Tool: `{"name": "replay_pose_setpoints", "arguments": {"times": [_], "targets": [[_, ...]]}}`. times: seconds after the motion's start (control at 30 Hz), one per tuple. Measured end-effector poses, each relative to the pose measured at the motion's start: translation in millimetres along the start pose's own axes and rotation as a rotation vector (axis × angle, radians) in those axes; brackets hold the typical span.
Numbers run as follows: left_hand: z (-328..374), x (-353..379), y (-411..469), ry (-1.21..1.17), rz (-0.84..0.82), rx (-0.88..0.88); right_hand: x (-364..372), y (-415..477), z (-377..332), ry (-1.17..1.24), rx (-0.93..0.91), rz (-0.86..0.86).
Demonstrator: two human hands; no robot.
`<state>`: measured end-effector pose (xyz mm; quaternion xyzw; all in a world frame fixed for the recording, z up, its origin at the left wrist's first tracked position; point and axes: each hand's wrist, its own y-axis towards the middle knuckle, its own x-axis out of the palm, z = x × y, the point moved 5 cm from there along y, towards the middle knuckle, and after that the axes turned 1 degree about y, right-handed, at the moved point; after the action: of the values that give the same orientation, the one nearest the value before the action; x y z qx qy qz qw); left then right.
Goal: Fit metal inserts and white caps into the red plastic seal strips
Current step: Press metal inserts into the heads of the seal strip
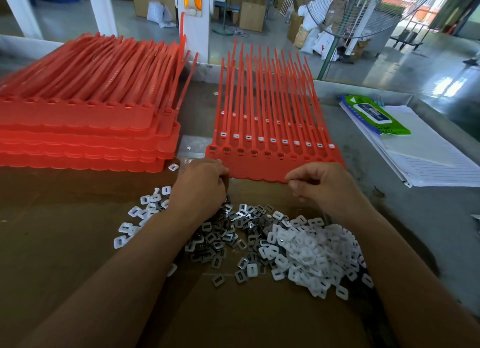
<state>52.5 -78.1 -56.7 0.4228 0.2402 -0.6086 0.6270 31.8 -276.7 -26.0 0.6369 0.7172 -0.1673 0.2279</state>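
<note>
A red seal strip sheet (262, 170) lies flat in front of me, its long tails pointing away. Several of its sockets on the left hold metal inserts (240, 151); a sheet under it shows a row of white caps (272, 140). My left hand (201, 185) sits at the sheet's near left corner with fingers curled down; what they hold is hidden. My right hand (319, 184) hovers at the sheet's near edge, fingers curled with thumb against fingertips. Below lie a pile of loose metal inserts (223, 240) and a heap of white caps (317, 257).
A tall stack of red seal sheets (85, 129) fills the left of the table. More loose white caps (145, 210) lie left of my left wrist. At the right are lined papers (428, 160) and a green wipes pack (374, 114). A standing fan (335, 36) is beyond the table.
</note>
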Motion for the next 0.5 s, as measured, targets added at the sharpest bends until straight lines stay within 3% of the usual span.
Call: {"name": "replay_pose_setpoints", "arguments": {"times": [0.27, 0.5], "targets": [[1, -1, 0, 0.000, 0.022, 0.007, -25, 28, 6, -0.087, -0.040, 0.179], [4, -3, -1, -0.004, 0.026, 0.022, -30, 66, 25, -0.172, 0.075, 0.221]]}}
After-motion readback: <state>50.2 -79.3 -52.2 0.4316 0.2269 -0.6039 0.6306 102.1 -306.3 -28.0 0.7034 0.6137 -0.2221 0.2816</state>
